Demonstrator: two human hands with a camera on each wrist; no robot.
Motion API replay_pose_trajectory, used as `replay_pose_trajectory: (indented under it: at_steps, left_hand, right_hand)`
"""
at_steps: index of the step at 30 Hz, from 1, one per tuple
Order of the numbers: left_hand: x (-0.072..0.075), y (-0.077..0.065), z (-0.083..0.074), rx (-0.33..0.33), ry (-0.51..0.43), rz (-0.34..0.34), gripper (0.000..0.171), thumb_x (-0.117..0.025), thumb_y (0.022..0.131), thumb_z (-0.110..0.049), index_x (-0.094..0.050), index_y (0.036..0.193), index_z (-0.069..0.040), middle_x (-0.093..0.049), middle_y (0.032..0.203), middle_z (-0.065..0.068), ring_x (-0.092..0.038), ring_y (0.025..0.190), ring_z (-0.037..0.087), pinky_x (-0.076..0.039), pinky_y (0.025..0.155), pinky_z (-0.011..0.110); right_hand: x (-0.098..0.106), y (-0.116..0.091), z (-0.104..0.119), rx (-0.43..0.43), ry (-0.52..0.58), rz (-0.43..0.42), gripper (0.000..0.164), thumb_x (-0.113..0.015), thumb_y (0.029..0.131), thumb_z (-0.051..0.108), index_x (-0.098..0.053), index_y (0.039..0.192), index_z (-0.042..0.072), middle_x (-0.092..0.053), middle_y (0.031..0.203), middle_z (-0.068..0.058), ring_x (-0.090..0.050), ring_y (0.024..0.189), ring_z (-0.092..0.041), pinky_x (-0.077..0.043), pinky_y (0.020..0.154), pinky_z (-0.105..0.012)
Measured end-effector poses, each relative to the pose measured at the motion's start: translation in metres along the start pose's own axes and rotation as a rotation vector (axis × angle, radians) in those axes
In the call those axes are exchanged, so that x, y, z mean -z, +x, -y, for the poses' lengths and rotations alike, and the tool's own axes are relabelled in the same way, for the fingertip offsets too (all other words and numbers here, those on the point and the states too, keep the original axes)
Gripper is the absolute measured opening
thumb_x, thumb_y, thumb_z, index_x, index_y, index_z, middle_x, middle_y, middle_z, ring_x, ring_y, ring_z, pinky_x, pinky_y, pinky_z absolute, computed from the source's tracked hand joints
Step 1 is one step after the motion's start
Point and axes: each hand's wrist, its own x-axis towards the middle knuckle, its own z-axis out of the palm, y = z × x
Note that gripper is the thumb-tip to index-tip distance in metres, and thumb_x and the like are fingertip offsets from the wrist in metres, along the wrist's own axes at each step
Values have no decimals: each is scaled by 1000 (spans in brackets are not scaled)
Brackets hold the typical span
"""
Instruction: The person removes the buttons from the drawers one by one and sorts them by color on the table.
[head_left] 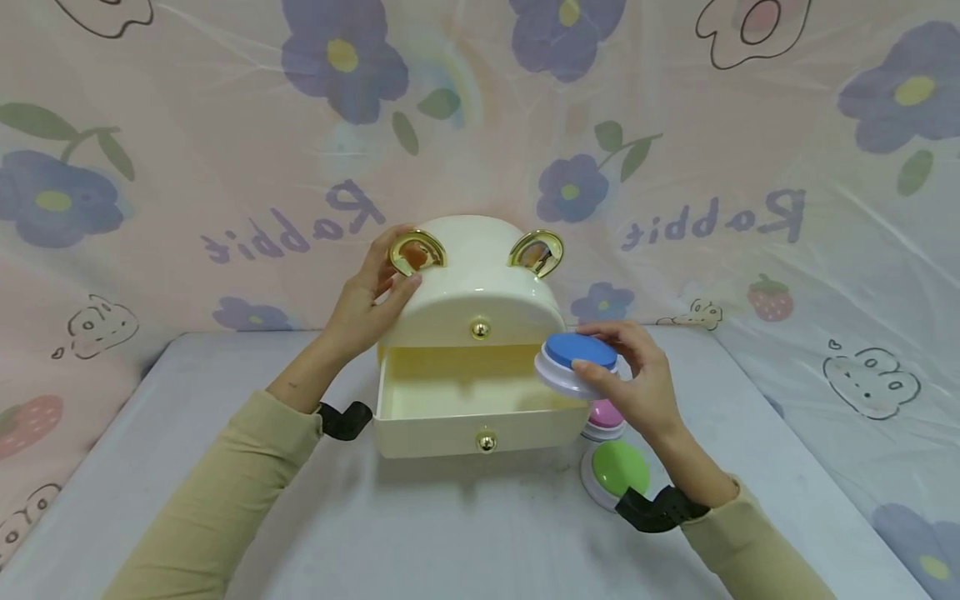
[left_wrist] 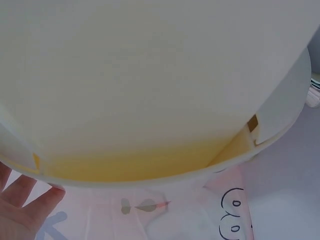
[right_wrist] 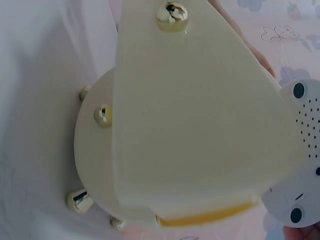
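Note:
A cream drawer box (head_left: 472,283) with two gold-rimmed ears stands on the table, its lower drawer (head_left: 435,437) pulled out with a bare interior. My left hand (head_left: 367,304) holds the box by its left ear (head_left: 417,252), thumb in front and fingers behind. Between thumb and fingers, my right hand (head_left: 637,375) grips a round push button (head_left: 577,350) with a blue top and white base, raised over the drawer's right edge. The right wrist view shows the button's white underside (right_wrist: 305,185) with small speaker holes, beside the drawer.
To the right of the drawer, a green push button (head_left: 619,469) lies on the white table (head_left: 450,533). Behind it, a pink push button (head_left: 606,415) is partly hidden by the drawer corner and my right hand. A flower-printed cloth (head_left: 480,150) hangs behind the table.

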Motion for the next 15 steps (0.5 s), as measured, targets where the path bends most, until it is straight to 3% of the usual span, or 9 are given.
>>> replay_pose_trajectory:
  at_steps: [15]
  left_hand:
    - [0,0,0,2,-3,5,58,-54,97,-14,-27,147,-28,-49,136,16,-50,127,33,-36,108,57]
  right_hand:
    - [28,0,-9,-76,-120,-78,34,-70,81,1,-65,114,-2,-57,106,13,-53,101,-8,-45,87,-10]
